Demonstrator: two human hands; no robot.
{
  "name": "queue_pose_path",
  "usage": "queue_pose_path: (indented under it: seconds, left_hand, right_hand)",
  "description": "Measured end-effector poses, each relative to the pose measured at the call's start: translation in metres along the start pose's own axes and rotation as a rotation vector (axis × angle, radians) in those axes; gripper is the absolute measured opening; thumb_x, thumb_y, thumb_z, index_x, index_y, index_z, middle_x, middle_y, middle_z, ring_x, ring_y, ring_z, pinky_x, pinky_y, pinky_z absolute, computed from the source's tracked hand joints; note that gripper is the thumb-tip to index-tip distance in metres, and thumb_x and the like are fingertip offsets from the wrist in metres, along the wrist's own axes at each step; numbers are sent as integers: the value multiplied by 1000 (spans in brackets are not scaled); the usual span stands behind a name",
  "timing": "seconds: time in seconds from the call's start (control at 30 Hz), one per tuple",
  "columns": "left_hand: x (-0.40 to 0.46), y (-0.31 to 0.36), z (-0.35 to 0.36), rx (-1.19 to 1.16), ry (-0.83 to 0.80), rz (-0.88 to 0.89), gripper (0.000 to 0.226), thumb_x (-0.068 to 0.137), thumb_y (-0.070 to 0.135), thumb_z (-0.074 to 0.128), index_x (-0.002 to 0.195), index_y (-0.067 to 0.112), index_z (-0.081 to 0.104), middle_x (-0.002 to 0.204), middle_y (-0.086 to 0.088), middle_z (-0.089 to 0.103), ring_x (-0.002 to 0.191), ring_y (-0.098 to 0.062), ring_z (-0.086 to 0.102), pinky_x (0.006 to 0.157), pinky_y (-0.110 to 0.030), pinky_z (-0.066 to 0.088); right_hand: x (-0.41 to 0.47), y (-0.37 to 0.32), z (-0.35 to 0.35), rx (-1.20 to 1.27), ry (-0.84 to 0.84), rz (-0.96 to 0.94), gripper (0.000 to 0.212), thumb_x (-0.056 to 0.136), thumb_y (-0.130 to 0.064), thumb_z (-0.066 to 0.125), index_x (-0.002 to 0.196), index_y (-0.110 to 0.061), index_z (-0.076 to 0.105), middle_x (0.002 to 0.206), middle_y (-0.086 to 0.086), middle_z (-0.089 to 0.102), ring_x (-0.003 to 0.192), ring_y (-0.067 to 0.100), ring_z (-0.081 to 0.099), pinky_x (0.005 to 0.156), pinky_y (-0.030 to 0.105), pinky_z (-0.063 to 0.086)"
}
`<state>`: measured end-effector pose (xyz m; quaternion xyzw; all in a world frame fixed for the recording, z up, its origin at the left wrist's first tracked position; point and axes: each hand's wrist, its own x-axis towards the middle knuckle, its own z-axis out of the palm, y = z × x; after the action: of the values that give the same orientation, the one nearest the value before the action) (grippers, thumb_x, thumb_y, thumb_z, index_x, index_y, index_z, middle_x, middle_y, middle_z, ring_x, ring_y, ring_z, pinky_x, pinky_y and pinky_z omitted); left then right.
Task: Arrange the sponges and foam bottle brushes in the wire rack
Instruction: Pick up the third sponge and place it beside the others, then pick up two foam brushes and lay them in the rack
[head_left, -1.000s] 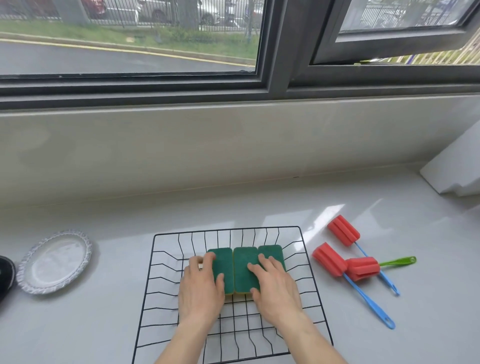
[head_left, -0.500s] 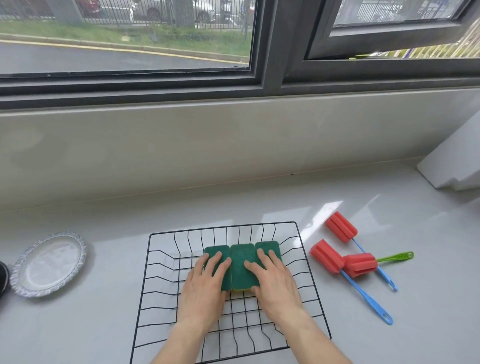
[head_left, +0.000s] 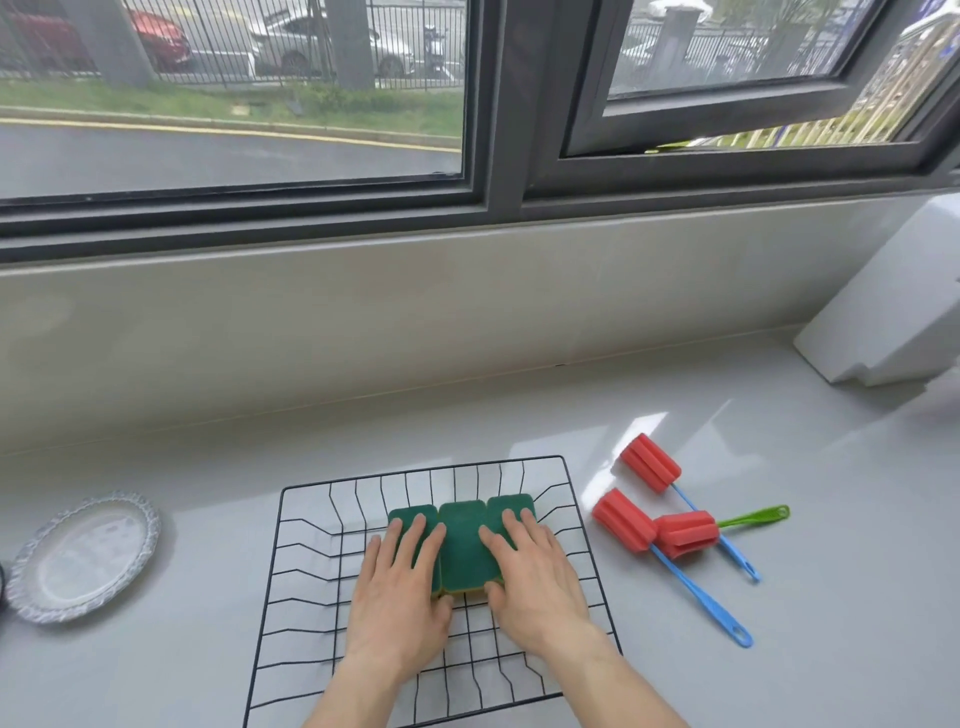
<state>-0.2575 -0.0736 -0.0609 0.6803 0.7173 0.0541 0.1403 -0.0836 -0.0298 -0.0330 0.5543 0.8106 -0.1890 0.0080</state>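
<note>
In the head view, a black wire rack (head_left: 566, 499) is sitting on the pale tabletop (head_left: 831, 597), and three green sponges (head_left: 464, 540) are lying side by side, touching, on the rack's floor toward its far side. The left hand (head_left: 397, 597) is resting flat on the leftmost sponge, its fingers (head_left: 415, 535) spread and lying along the top, gripping nothing. The right hand (head_left: 537, 582) is lying flat over the rightmost sponge, its fingers (head_left: 511, 530) also extended and splayed, with the thumb against the middle sponge's near edge. Just to the right of the rack, three red foam bottle brushes (head_left: 649, 462) are lying on the tabletop, two with blue handles, one with a green handle. Well to the left of the rack, a clear plate (head_left: 83, 556) is sitting.
</note>
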Motion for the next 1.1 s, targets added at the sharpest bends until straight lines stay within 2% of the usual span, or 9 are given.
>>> queue_pose_path:
  seconds: [0.1,0.2,0.27,0.37,0.5,0.6,0.73,0.93,1.1]
  left_hand:
    - [5,19,-10,-68,43,-16,72,89,47,51,152,29,23,159,5,30,149,-20,18,123,-39,13]
    - [14,51,-21,-140,107,-26,59,90,46,52,145,27,38,143,8,51,134,-16,40,114,-36,32]
    - [23,76,-27,-192,142,-17,51,91,44,52,139,29,44,131,9,58,123,-16,48,106,-35,40]
    - [37,117,-31,-275,158,16,38,93,42,52,130,32,48,121,10,63,112,-15,55,92,-33,47]
    - [51,172,-28,-330,143,98,38,93,37,54,131,33,47,123,11,60,113,-14,53,94,-31,46]
    - [62,207,-20,-295,95,157,48,91,35,58,137,32,45,129,9,56,118,-16,51,101,-31,41]
    - [78,240,-7,-214,16,192,64,85,32,64,143,33,38,140,8,48,130,-18,42,110,-33,34]
    - [97,262,17,28,-109,190,75,87,29,62,150,34,23,162,3,21,149,-23,13,123,-40,9]
    - [108,263,28,192,-170,215,75,86,19,63,149,34,24,162,5,20,150,-24,10,123,-42,4]
  right_hand:
    - [-5,10,-23,68,91,-3,55,93,-26,55,146,-25,40,154,4,40,146,25,27,120,38,22]
    - [-11,30,-48,149,206,-3,43,91,-23,55,133,-26,53,129,-4,56,121,20,51,97,36,48]
    - [-15,48,-64,191,276,26,34,91,-22,56,124,-29,58,116,-7,60,104,19,58,80,36,53]
    - [-24,86,-84,210,334,86,28,90,-22,57,116,-31,61,107,-6,62,95,21,61,73,38,51]
    - [-39,147,-100,228,353,214,27,88,-20,59,112,-29,64,110,-5,64,97,24,63,76,37,50]
    - [-48,194,-106,225,324,299,35,86,-18,58,118,-29,63,114,-5,64,105,22,61,81,35,49]
    - [-51,251,-102,212,249,369,45,88,-15,59,130,-30,58,128,-7,61,118,20,57,93,33,47]
    - [-47,308,-89,188,113,382,59,88,-5,55,142,-27,49,149,-3,46,138,20,39,108,33,38]
    - [-37,336,-80,65,56,302,59,83,-1,54,136,-29,56,138,-2,56,132,24,44,107,33,37]
